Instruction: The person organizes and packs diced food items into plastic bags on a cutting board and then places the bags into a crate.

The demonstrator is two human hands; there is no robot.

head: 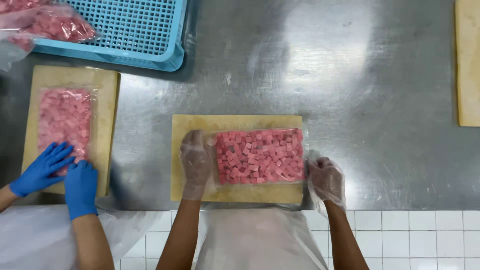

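A steel tabletop carries a tan board. On it, between the hands, lies a clear bag of pink cubes. The left hand presses flat on its end; the right hand pinches the opposite edge.

A steel table is seen, on which a cutting board is laid under the gloved hands, a second board to their left, a blue crate beyond, and another board far right.
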